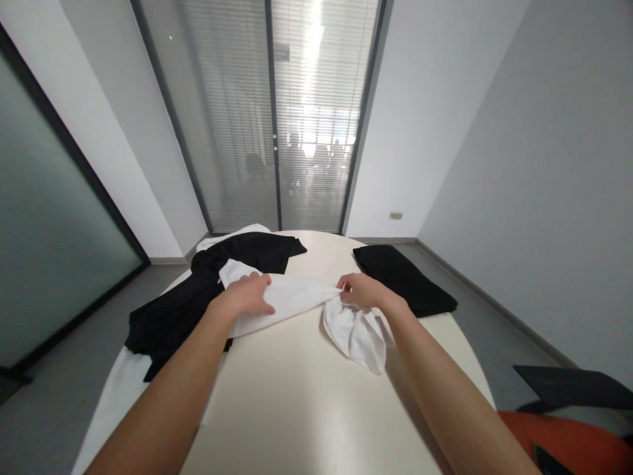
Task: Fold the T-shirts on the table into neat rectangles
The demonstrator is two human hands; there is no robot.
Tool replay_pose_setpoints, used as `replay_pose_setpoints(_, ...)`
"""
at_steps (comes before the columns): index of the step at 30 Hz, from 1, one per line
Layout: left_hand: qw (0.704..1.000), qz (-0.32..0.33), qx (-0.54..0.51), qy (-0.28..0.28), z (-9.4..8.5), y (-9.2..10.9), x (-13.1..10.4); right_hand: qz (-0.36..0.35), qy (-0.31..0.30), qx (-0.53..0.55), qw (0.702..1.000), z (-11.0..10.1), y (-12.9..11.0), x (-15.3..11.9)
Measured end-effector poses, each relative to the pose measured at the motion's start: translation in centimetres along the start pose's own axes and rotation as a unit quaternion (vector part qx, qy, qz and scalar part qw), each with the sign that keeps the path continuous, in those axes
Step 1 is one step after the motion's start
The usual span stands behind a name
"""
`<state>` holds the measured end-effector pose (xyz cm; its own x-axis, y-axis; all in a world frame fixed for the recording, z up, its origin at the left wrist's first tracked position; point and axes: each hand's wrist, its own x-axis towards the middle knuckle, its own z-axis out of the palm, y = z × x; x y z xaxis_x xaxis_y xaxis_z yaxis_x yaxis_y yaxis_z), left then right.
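In the head view, the white garment lies across the middle of the pale table, stretched between the person's 2 hands. The left hand rests on its left part, fingers spread wide and thumb well apart, pressing rather than gripping. The right hand has its fingertips narrowed to a pinch on the cloth's right end; a crumpled bunch of the same white cloth hangs loose just beneath, on the near side.

The step looks like straightening this piece. To do it well, the left palm should anchor the fabric flat while the right pinch draws gently outward, enough to take out creases without dragging the cloth. The bunched part would then want opening and smoothing. Care is needed on the left, where the white cloth meets the black garment, and on the far right, near the folded black cloth.
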<state>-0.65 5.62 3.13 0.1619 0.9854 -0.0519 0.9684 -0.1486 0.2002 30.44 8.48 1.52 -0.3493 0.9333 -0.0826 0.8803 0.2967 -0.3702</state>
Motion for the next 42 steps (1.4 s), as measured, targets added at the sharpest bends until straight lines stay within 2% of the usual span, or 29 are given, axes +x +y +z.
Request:
replay_pose_setpoints(2,0.998,-0.019,0.016,-0.056,0.3,-0.9,0.1,0.069,0.038,-0.108,0.991,-0.9,-0.5,-0.6)
replay_pose_setpoints(4,0.997,0.002,-0.001,-0.082,0.6,-0.9,0.1,0.092,0.073,-0.156,0.981,-1.6,-1.5,-1.1)
replay_pose_setpoints(6,0.996,0.032,-0.017,-0.083,0.5,-0.4,0.1,0.034,0.085,-0.136,0.986,-1.8,-3.0,-1.5)
replay_pose_setpoints(9,0.985,0.086,-0.095,-0.114,0.0,0.8,-0.1,-0.114,0.025,-0.026,0.993,-1.4,-5.8,-2.4)
replay_pose_setpoints(10,0.974,0.104,-0.153,-0.133,-0.3,1.3,-0.2,-0.149,-0.005,0.012,0.989,-1.1,-6.7,-2.8)
replay_pose_setpoints(12,0.936,0.115,-0.297,-0.147,-0.7,2.3,-0.3,-0.169,-0.039,0.067,0.983,-0.6,-8.2,-3.5)
replay_pose_setpoints(14,0.887,0.083,-0.438,-0.118,-0.9,3.3,-0.2,-0.16,-0.045,0.104,0.981,-0.1,-9.0,-3.9)
replay_pose_setpoints(17,0.811,0.04,-0.58,-0.07,-1.1,4.5,-0.2,-0.152,0.004,0.144,0.978,0.0,-9.0,-3.3)
replay_pose_setpoints(19,0.792,0.066,-0.604,-0.052,-1.2,4.9,-0.2,-0.152,0.062,0.162,0.973,-0.3,-8.3,-2.3)
replay_pose_setpoints(21,0.813,0.125,-0.569,-0.019,-1.2,5.2,-0.5,-0.14,0.116,0.192,0.964,-0.7,-7.5,-1.4)
replay_pose_setpoints(24,0.874,0.197,-0.444,0.03,-0.9,5.5,-0.8,-0.087,0.165,0.295,0.937,-1.4,-6.5,-0.6)
replay_pose_setpoints(26,0.91,0.189,-0.364,0.062,-0.6,5.7,-0.9,-0.037,0.159,0.398,0.903,-1.9,-6.0,-0.6)
replay_pose_setpoints(28,0.929,0.157,-0.323,0.087,-0.5,5.7,-0.6,-0.005,0.131,0.486,0.864,-2.3,-5.4,-0.7)
replay_pose_setpoints(30,0.932,0.132,-0.323,0.1,-0.5,5.5,-0.2,0.005,0.101,0.529,0.843,-2.8,-4.8,-0.9)
replay_pose_setpoints(32,0.923,0.122,-0.348,0.114,-0.7,5.1,0.2,0.004,0.09,0.549,0.831,-3.4,-4.3,-1.2)
replay_pose_setpoints(37,0.882,0.095,-0.425,0.179,-1.2,4.6,0.5,-0.018,0.117,0.585,0.802,-5.1,-3.5,-2.0)
replay_pose_setpoints(39,0.877,0.11,-0.439,0.16,-1.5,4.7,0.2,-0.01,0.12,0.583,0.803,-5.5,-3.1,-2.3)
replay_pose_setpoints(42,0.91,0.153,-0.37,0.11,-2.0,4.3,-0.6,0.004,0.134,0.575,0.807,-5.7,-2.3,-2.2)
